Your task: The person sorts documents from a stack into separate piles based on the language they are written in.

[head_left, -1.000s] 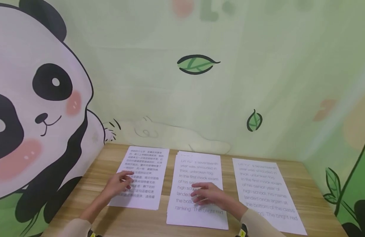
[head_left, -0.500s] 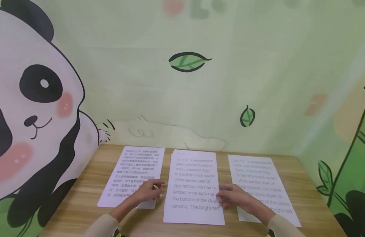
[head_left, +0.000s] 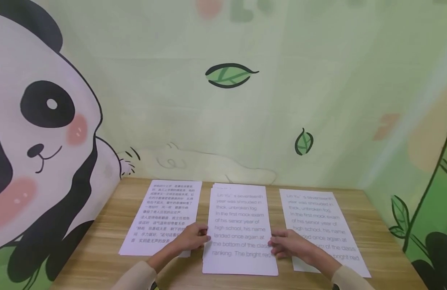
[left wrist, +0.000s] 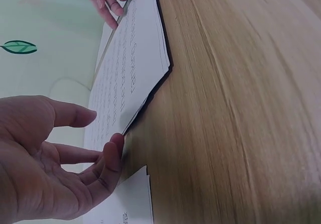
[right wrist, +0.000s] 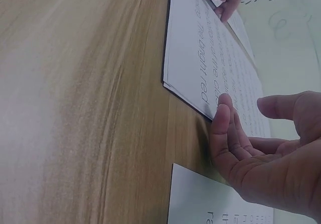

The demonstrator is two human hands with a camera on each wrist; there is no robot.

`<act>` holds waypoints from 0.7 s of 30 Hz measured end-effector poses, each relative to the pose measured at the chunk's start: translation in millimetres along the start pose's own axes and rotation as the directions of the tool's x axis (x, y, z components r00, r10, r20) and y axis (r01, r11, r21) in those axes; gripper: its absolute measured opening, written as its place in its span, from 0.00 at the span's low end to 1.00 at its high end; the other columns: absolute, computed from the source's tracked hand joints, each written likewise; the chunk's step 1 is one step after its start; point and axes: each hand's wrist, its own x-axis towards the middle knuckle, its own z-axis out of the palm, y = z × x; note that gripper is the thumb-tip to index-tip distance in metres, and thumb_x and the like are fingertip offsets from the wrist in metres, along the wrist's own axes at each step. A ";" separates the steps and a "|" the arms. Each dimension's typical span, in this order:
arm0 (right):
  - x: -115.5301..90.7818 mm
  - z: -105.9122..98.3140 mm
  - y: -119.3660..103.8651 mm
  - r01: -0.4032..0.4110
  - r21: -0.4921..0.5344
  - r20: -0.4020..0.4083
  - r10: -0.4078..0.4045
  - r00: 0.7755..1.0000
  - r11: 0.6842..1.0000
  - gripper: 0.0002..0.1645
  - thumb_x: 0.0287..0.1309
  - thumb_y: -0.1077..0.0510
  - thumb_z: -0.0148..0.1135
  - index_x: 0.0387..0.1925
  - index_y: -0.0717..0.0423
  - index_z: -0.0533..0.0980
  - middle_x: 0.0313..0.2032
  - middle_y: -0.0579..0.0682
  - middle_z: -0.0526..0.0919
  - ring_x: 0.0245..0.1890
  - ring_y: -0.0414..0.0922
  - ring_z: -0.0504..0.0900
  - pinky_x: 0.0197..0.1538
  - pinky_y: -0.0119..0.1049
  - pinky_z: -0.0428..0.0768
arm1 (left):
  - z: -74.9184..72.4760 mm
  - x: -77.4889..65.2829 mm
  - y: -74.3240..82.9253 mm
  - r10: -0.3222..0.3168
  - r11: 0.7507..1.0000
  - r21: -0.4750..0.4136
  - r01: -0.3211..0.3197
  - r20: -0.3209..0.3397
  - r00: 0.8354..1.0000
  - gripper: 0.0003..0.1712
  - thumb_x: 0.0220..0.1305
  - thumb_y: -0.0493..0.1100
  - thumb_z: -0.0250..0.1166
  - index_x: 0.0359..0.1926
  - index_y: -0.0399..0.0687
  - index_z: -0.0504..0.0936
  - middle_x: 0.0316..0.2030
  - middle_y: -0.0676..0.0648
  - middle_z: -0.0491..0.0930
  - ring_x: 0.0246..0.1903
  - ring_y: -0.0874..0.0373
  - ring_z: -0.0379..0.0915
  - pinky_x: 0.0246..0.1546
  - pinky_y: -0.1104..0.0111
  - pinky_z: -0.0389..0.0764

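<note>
A stack of white printed sheets (head_left: pixel 239 229) with large English text lies in the middle of the table. My left hand (head_left: pixel 193 237) is at its left edge. In the left wrist view, the fingertips (left wrist: pixel 116 141) are right at the paper's edge and the thumb (left wrist: pixel 75 115) stands apart from them. On the opposite side my right hand (head_left: pixel 290 243) has its fingertips at the right edge. The right wrist view shows its fingers (right wrist: pixel 223 126) bent loosely, with the thumb (right wrist: pixel 277 106) held away above the page. Neither hand pinches the stack.
To the left lie sheets with Chinese text (head_left: pixel 161 213), partly under my left hand. Sheets with English text (head_left: pixel 310 209) lie on the right, partly covered by my right arm. Behind the wooden table (head_left: pixel 379 241) hangs a green panda-patterned backdrop (head_left: pixel 172 100).
My right hand has moved right, off the middle stack's face to its right edge. The left hand has moved right from the Chinese sheets to the stack's left edge. The view has shifted slightly.
</note>
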 end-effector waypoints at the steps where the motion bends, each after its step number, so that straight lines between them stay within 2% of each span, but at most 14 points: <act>1: -0.3 0.1 -0.1 -0.001 0.002 0.003 0.001 1.000 1.000 0.38 0.73 0.57 0.54 0.73 0.77 0.56 0.47 0.56 0.83 0.38 0.42 0.84 0.45 0.36 0.87 | 0.2 0.0 0.6 0.000 1.000 0.000 0.000 0.001 1.000 0.05 0.66 0.36 0.64 0.34 0.39 0.76 0.34 0.46 0.74 0.27 0.58 0.73 0.25 0.74 0.74; 3: -0.7 -0.3 0.0 0.005 0.000 0.009 -0.005 1.000 1.000 0.37 0.73 0.57 0.53 0.72 0.78 0.56 0.47 0.55 0.83 0.38 0.42 0.84 0.45 0.36 0.87 | 0.6 0.2 0.8 0.005 1.000 0.000 -0.005 0.005 1.000 0.07 0.66 0.36 0.63 0.32 0.40 0.73 0.33 0.47 0.72 0.27 0.58 0.72 0.25 0.75 0.73; 9: -1.3 -1.8 0.9 0.017 -0.013 -0.003 -0.017 1.000 1.000 0.38 0.73 0.57 0.54 0.72 0.79 0.57 0.47 0.55 0.84 0.38 0.41 0.85 0.45 0.36 0.87 | 2.6 0.0 0.4 0.006 1.000 -0.009 -0.006 -0.012 1.000 0.04 0.67 0.36 0.62 0.37 0.38 0.79 0.29 0.49 0.74 0.24 0.59 0.71 0.24 0.74 0.71; 15: -0.6 0.6 -4.5 -0.009 -0.033 -0.033 0.008 0.999 0.999 0.38 0.73 0.57 0.54 0.72 0.79 0.57 0.49 0.56 0.85 0.40 0.41 0.86 0.46 0.36 0.87 | 2.7 -1.3 0.7 -0.014 1.000 -0.021 0.014 -0.015 1.000 0.04 0.66 0.37 0.62 0.37 0.38 0.79 0.31 0.48 0.75 0.25 0.58 0.72 0.26 0.72 0.72; 21: -2.5 1.7 -7.6 0.004 -0.050 -0.051 -0.007 0.999 0.999 0.37 0.72 0.57 0.54 0.70 0.80 0.58 0.51 0.59 0.86 0.40 0.43 0.87 0.47 0.38 0.87 | 2.0 -2.5 2.6 -0.013 1.000 -0.024 0.013 -0.017 1.000 0.06 0.67 0.37 0.62 0.34 0.38 0.78 0.30 0.48 0.75 0.24 0.58 0.72 0.25 0.73 0.72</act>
